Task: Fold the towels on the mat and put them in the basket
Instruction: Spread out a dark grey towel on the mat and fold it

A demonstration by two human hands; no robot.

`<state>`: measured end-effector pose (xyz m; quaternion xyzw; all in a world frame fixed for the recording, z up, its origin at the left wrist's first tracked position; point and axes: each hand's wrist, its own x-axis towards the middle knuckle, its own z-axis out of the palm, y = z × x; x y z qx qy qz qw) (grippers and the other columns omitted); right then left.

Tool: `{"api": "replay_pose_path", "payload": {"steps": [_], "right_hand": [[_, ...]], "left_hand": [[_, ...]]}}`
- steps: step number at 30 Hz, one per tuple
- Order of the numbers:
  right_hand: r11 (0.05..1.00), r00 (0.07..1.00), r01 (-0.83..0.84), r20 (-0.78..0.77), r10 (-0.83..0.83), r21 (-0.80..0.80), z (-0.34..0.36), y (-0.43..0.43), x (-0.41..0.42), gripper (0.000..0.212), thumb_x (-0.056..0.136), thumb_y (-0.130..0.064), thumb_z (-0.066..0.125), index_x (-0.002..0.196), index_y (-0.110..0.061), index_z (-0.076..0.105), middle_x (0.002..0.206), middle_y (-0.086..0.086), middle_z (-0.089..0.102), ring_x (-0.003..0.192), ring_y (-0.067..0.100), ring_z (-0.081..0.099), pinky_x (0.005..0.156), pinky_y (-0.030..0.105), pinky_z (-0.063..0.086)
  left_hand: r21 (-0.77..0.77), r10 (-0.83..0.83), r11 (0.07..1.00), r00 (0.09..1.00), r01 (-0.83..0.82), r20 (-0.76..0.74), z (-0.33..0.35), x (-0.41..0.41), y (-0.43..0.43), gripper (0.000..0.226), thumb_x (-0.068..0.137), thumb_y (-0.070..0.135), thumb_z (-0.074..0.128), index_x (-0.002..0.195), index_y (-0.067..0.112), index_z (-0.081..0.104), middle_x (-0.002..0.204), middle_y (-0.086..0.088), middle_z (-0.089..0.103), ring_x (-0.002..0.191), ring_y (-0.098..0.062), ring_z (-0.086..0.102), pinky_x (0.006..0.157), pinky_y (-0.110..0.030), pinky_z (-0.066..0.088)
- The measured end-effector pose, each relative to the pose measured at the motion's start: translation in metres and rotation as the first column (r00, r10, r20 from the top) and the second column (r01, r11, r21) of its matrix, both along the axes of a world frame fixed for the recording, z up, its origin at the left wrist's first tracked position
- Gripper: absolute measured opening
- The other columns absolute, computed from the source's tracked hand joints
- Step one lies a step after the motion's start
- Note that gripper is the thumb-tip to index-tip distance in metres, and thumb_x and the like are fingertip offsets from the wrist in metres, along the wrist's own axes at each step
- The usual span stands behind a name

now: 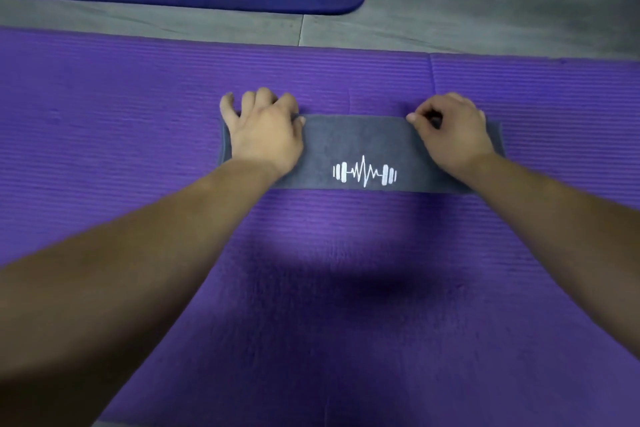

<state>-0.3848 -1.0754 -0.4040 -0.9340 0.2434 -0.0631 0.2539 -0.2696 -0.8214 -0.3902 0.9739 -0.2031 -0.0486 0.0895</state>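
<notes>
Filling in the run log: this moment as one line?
grey towel: strip on purple mat | left hand: on left end, grip unclear | right hand: pinches far edge | basket: not in view
</notes>
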Motion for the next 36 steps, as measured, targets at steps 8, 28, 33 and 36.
{"api": "replay_pose_path", "payload": {"steps": [8,28,33,36], "right_hand": [[0.997,1.0,-0.03,0.0,0.03,-0.073,-0.006,-0.002,-0.002,0.022,0.098,-0.043,0.058,0.097,-0.024,0.069,0.103,-0.002,0.059,0.11,0.026,0.051,0.095,0.035,0.026],[0.892,0.902,-0.334,-0.379,0.208,-0.305,-0.008,0.009,-0.065,0.075,0.099,-0.064,0.01,0.162,-0.024,0.01,0.17,0.001,0.004,0.156,0.025,-0.003,0.127,0.043,-0.002],[0.892,0.887,-0.362,-0.393,0.241,-0.27,-0.008,-0.008,-0.072,0.076,0.098,-0.068,0.009,0.162,-0.027,0.008,0.17,-0.001,0.003,0.156,0.024,-0.006,0.127,0.045,-0.001],[0.894,0.886,-0.367,-0.389,0.252,-0.258,-0.007,-0.012,-0.073,0.078,0.096,-0.072,0.005,0.162,-0.031,0.009,0.17,-0.003,0.003,0.156,0.024,-0.006,0.126,0.045,-0.003]], "left_hand": [[-0.005,-0.211,0.977,0.974,0.211,-0.077,-0.012,-0.082,-0.014,0.057,0.106,0.047,0.027,0.159,0.026,0.028,0.17,-0.012,0.009,0.158,-0.028,0.001,0.124,-0.057,-0.008],[0.077,-0.47,0.88,0.883,0.47,-0.012,-0.03,-0.028,0.016,0.069,0.102,0.059,0.016,0.163,0.026,0.015,0.171,-0.005,0.009,0.158,-0.021,0.004,0.127,-0.05,0.002],[0.099,-0.436,0.895,0.9,0.434,0.001,-0.029,-0.023,0.026,0.073,0.101,0.062,0.017,0.163,0.023,0.02,0.17,-0.01,0.014,0.158,-0.023,0.009,0.127,-0.049,0.004],[0.132,-0.297,0.948,0.954,0.289,0.042,-0.029,-0.019,0.046,0.077,0.099,0.065,0.019,0.162,0.021,0.023,0.169,-0.011,0.02,0.157,-0.026,0.012,0.127,-0.05,0.005]]}}
